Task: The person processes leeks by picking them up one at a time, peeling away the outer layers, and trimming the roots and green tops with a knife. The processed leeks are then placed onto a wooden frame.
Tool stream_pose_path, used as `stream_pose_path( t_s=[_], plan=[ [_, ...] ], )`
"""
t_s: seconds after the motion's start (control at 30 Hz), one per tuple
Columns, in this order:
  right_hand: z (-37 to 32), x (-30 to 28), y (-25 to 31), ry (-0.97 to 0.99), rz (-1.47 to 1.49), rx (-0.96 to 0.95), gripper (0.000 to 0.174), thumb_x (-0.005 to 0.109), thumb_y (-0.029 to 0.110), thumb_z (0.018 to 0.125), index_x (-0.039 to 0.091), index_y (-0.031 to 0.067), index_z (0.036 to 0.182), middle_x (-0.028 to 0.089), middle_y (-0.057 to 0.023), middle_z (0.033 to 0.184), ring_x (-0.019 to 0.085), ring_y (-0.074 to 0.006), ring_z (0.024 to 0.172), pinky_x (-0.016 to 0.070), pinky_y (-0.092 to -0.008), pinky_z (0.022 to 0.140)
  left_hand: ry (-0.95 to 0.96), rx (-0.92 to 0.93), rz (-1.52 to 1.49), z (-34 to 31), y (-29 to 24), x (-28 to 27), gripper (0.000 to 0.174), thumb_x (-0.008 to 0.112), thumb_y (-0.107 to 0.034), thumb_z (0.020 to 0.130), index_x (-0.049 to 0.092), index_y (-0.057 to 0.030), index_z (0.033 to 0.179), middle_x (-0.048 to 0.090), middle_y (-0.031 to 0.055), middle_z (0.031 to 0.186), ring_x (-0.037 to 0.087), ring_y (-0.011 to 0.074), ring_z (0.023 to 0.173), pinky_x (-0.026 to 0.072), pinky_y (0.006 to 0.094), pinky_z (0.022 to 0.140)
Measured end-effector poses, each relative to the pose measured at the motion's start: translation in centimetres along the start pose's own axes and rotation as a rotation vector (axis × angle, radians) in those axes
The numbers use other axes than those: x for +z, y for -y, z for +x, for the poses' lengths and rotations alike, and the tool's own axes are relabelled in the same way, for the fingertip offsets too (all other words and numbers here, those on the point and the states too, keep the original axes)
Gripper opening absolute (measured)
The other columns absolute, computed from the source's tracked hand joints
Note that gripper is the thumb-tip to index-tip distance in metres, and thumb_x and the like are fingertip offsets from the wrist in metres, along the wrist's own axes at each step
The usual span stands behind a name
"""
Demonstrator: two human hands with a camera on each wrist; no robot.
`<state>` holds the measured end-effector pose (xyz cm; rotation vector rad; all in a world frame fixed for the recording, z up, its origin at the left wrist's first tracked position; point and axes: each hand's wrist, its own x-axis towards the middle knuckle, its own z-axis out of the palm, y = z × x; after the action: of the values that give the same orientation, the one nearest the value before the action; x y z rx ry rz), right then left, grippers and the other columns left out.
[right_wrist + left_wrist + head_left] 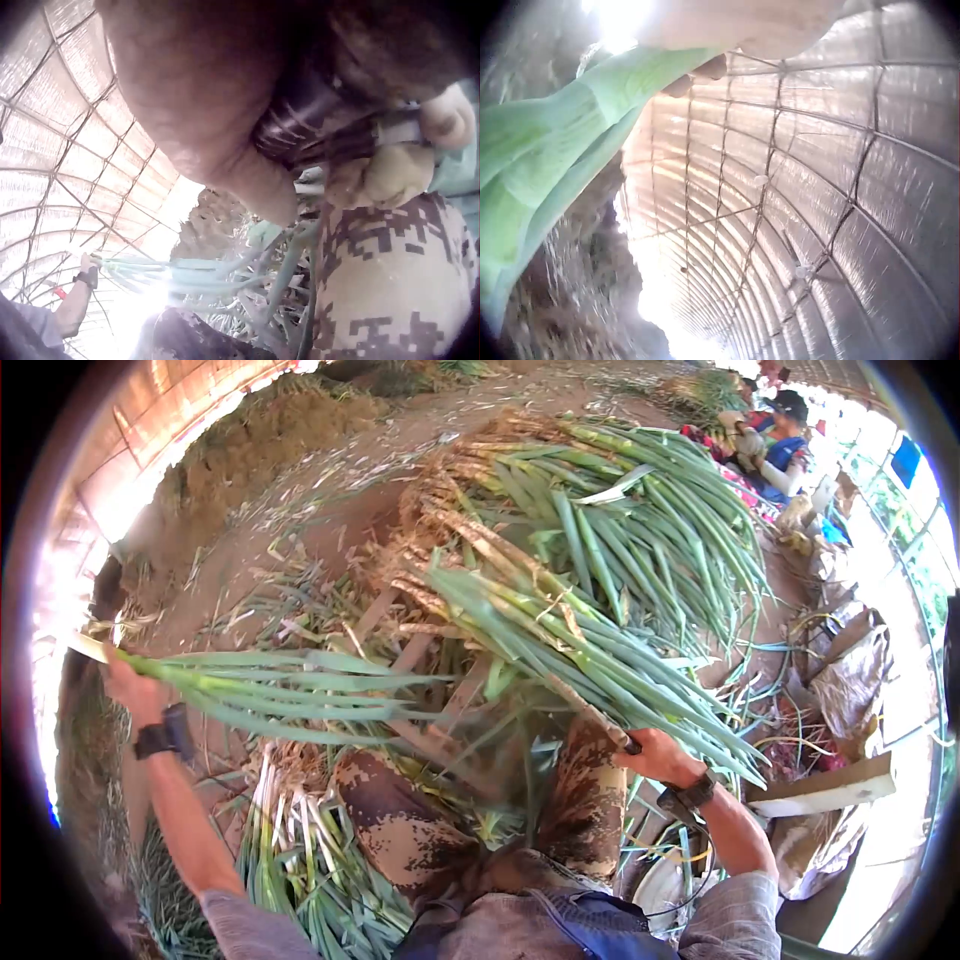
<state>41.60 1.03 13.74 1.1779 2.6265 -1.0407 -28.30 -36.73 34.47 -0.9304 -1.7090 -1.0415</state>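
My left hand (135, 690), raised at the far left, grips a green onion (225, 685) near its pale end. Its long leaves stretch right toward my knees, and they fill the left side of the left wrist view as broad green blades (555, 142). My right hand (662, 757), above my right thigh, has its fingers curled round a black ribbed handle (300, 124); I cannot tell what tool it belongs to. Just beyond this hand lies a big heap of green onions (620, 530), roots to the left and leaves to the right.
More green onions (310, 860), white stems up, lie beside my left leg. Leaf scraps (290, 600) litter the ground. A white-edged board (830, 785) and crumpled sacks (850, 670) stand at the right. Another person (785, 445) sits at the far right.
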Motion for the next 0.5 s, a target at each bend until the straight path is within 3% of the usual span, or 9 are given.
stream_pose_path(
  t_s=[0.07, 0.13, 0.2, 0.27, 0.33, 0.37, 0.43, 0.47, 0.5],
  plan=[
    [1.3, 1.1, -1.1, -0.017, 0.019, -0.046, 0.045, 0.066, 0.043, 0.081, 0.068, 0.0026, 0.102, 0.067, -0.0238, 0.089, 0.065, -0.0406, 0.085, 0.0499, -0.0482, 0.076, -0.056, -0.388, -0.502, 3.3, 2.3, -4.1, 0.031, 0.072, -0.028, 0.088, 0.058, -0.0047, 0.104, 0.058, 0.0027, 0.074, 0.058, 0.0152, 0.064, 0.0483, 0.0303, 0.054],
    [2.6, 1.5, -1.2, -0.103, 0.066, -0.162, 0.045, 0.068, 0.041, 0.08, 0.068, 0.0033, 0.104, 0.068, -0.0242, 0.091, 0.065, -0.0411, 0.087, 0.0502, -0.0483, 0.079, -0.112, -0.633, -0.317, 4.9, 2.6, -7.6, 0.031, 0.07, -0.034, 0.089, 0.06, -0.0064, 0.1, 0.058, 0.0015, 0.075, 0.057, 0.0119, 0.065, 0.0475, 0.0271, 0.053],
    [3.2, 0.2, 0.4, -0.065, 0.044, -0.122, 0.043, 0.068, 0.04, 0.08, 0.069, 0.0041, 0.104, 0.068, -0.0238, 0.093, 0.064, -0.041, 0.09, 0.0502, -0.0483, 0.081, 0.054, -0.456, 0.083, 2.5, 10.0, -10.4, 0.037, 0.068, -0.038, 0.089, 0.061, -0.0036, 0.101, 0.061, 0.0053, 0.079, 0.059, 0.0164, 0.067, 0.0491, 0.0331, 0.056],
    [4.0, -0.6, 1.5, -0.133, -0.035, -0.138, 0.045, 0.068, 0.041, 0.079, 0.069, 0.0044, 0.104, 0.068, -0.0232, 0.095, 0.064, -0.0407, 0.092, 0.0501, -0.0481, 0.083, 0.242, -0.097, 0.817, -2.4, 17.8, -11.3, 0.043, 0.066, -0.042, 0.089, 0.062, -0.0008, 0.101, 0.064, 0.0092, 0.084, 0.06, 0.0209, 0.068, 0.0507, 0.0391, 0.058],
    [5.7, -2.1, 2.7, -0.115, -0.081, -0.095, 0.048, 0.068, 0.043, 0.078, 0.069, 0.0032, 0.104, 0.068, -0.0232, 0.097, 0.064, -0.0402, 0.094, 0.0499, -0.0474, 0.085, 0.463, -0.417, 0.561, -8.9, 18.8, -6.9, 0.045, 0.066, -0.042, 0.089, 0.062, -0.0019, 0.107, 0.065, 0.0113, 0.091, 0.064, 0.0221, 0.076, 0.0534, 0.0387, 0.064],
    [6.7, -2.9, 3.3, -0.076, -0.163, -0.071, 0.05, 0.067, 0.045, 0.078, 0.069, 0.0028, 0.104, 0.068, -0.0234, 0.097, 0.064, -0.0403, 0.095, 0.0498, -0.0472, 0.086, 0.678, -0.73, 0.272, -11.2, 18.2, -5.0, 0.046, 0.066, -0.043, 0.088, 0.061, -0.0029, 0.112, 0.066, 0.0134, 0.099, 0.067, 0.0232, 0.085, 0.0561, 0.0383, 0.07],
    [8.5, -3.7, 3.4, -0.129, -0.258, -0.055, 0.05, 0.065, 0.045, 0.077, 0.07, 0.0019, 0.102, 0.068, -0.0239, 0.098, 0.064, -0.041, 0.096, 0.0497, -0.048, 0.087, 0.7, -0.918, -0.159, -17.2, 8.0, 3.4, 0.05, 0.062, -0.049, 0.091, 0.061, -0.0064, 0.117, 0.066, 0.0094, 0.105, 0.068, 0.026, 0.091, 0.0567, 0.0435, 0.068],
    [9.5, -4.2, 3.4, -0.136, -0.275, -0.057, 0.05, 0.065, 0.045, 0.077, 0.07, 0.0019, 0.102, 0.068, -0.0239, 0.098, 0.064, -0.041, 0.096, 0.0497, -0.048, 0.087, 0.6, -0.848, -0.361, -16.9, -7.0, 5.0, 0.051, 0.062, -0.047, 0.091, 0.059, -0.0048, 0.12, 0.066, 0.0107, 0.109, 0.068, 0.0257, 0.092, 0.0568, 0.0422, 0.072],
    [10.6, -5.0, 3.7, -0.133, -0.295, -0.023, 0.05, 0.063, 0.044, 0.076, 0.07, 0.0018, 0.101, 0.068, -0.024, 0.098, 0.064, -0.0412, 0.096, 0.0498, -0.0486, 0.087, 0.821, -0.976, -0.396, -16.0, -12.4, 8.1, 0.057, 0.064, -0.045, 0.09, 0.052, -0.0035, 0.128, 0.068, 0.0137, 0.108, 0.067, 0.0258, 0.101, 0.0568, 0.0374, 0.072]
  ],
)
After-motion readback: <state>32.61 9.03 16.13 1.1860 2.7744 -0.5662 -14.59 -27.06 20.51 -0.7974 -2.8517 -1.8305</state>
